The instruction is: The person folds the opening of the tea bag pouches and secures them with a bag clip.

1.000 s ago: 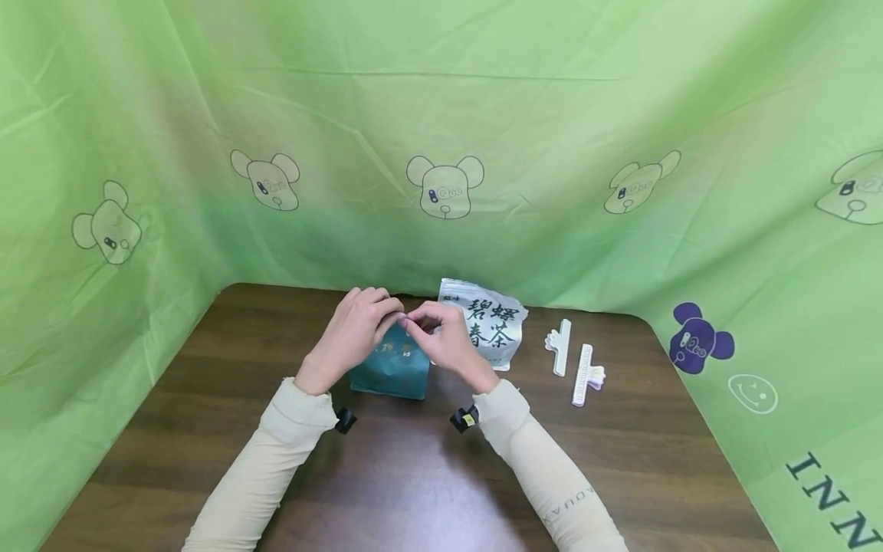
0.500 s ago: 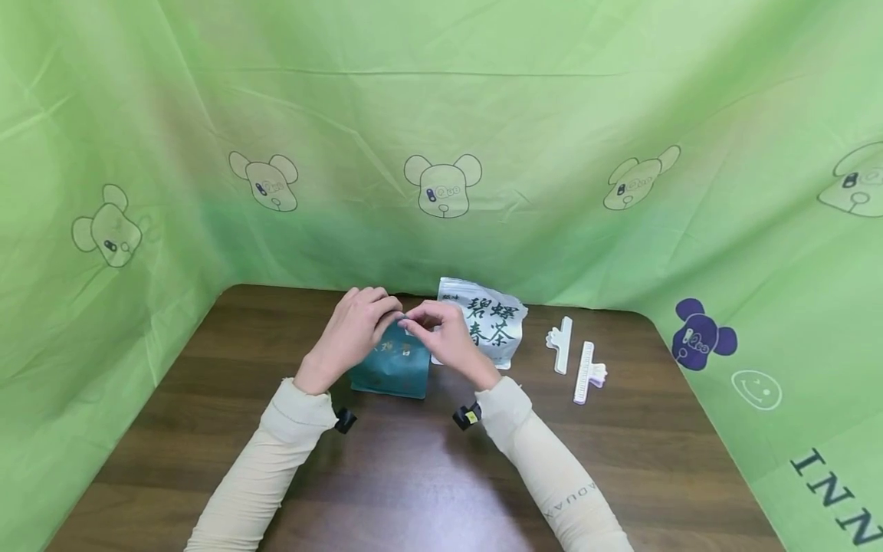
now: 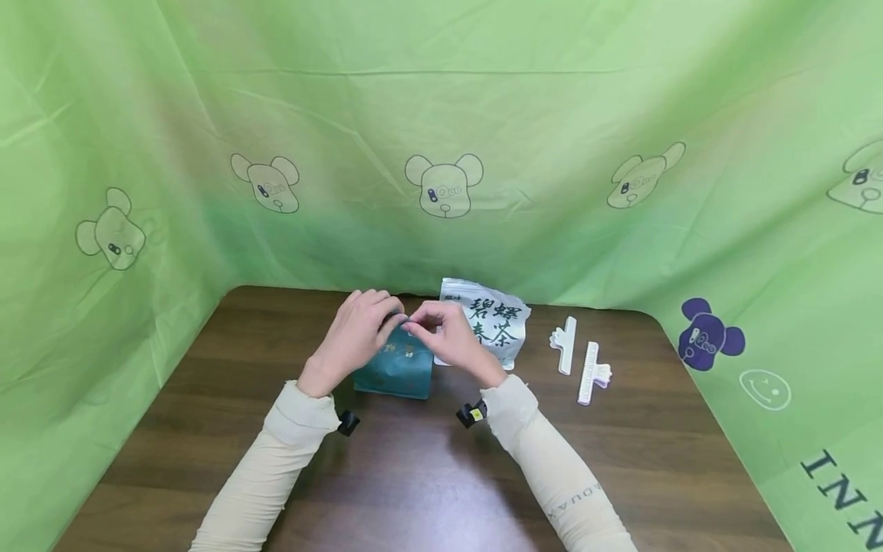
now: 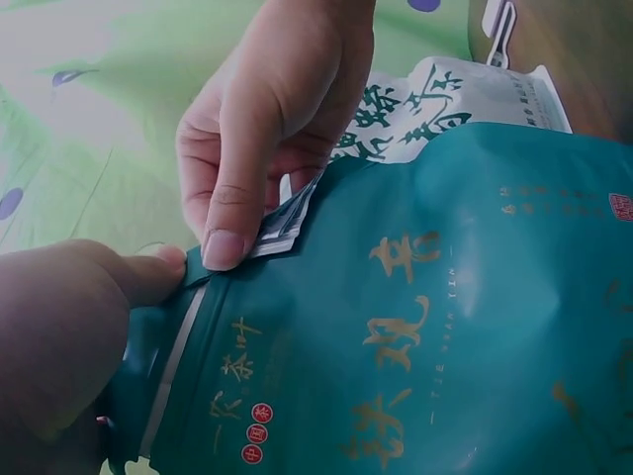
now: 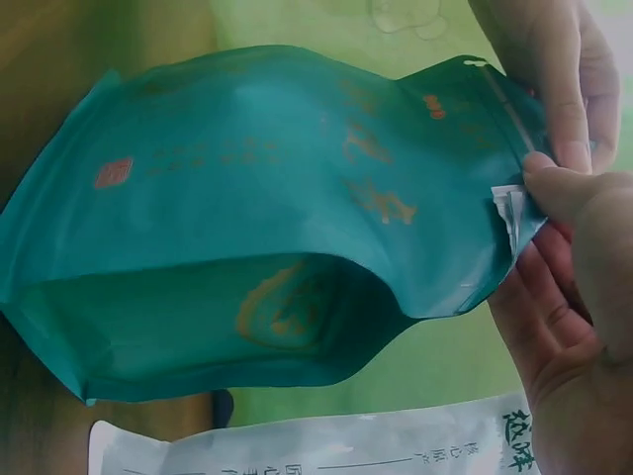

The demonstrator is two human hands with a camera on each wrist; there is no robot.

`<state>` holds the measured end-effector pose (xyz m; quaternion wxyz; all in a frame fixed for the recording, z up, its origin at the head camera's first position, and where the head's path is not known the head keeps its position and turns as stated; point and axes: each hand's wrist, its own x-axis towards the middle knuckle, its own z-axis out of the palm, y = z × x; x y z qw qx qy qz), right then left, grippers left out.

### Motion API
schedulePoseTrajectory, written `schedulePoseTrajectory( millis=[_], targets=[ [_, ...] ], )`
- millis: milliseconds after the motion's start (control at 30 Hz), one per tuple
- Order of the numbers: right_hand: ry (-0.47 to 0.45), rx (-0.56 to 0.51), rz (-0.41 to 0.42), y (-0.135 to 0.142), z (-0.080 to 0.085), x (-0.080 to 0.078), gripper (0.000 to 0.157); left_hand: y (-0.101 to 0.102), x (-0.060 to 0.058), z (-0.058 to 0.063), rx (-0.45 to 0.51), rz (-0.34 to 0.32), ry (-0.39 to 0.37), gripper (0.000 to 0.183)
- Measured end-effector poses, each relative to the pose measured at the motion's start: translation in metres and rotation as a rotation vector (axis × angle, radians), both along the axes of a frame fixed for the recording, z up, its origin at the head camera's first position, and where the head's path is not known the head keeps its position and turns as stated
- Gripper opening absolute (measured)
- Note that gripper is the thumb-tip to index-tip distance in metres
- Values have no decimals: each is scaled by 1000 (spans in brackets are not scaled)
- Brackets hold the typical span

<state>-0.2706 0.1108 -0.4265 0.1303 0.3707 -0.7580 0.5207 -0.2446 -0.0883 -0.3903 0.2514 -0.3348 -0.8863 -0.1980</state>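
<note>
A teal tea bag [image 3: 395, 368] with gold lettering stands on the table, its top edge between both hands. My left hand [image 3: 357, 330] pinches the top edge from the left; in the left wrist view its thumb and finger press close to a pale zip line [image 4: 176, 366]. The right hand [image 3: 451, 333] pinches the same edge just beside it, thumb in front. A crumpled white-edged fold [image 5: 509, 213] shows by the right thumb in the right wrist view. Part of the bag's top is hidden behind the fingers.
Right behind the teal bag stands a white tea bag [image 3: 507, 333] with dark green lettering. Farther right lie two pale clips, a white one [image 3: 567, 346] and a lilac-tinged one [image 3: 589, 374]. A green cloth [image 3: 441, 253] hangs along the table's back and sides.
Both hands stay at the top edge of the teal tea bag, with only slight finger movement. The whole head view shifts a little; the bags and clips stay put.
</note>
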Motion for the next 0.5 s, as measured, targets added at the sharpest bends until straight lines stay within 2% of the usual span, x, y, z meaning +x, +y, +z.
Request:
schedulePoseTrajectory(
  millis=[267, 367, 500],
  targets=[
    [52, 4, 22, -2, 27, 21, 8, 1, 0, 0, -21, -6, 12, 6],
    [60, 0, 19, -3, 21, 17, 6, 1, 0, 0, -28, 0, 2, 6],
    [31, -21, -16, -2, 3, 6, 3, 1, 0, 1, -30, 7, -4, 6]
  ],
)
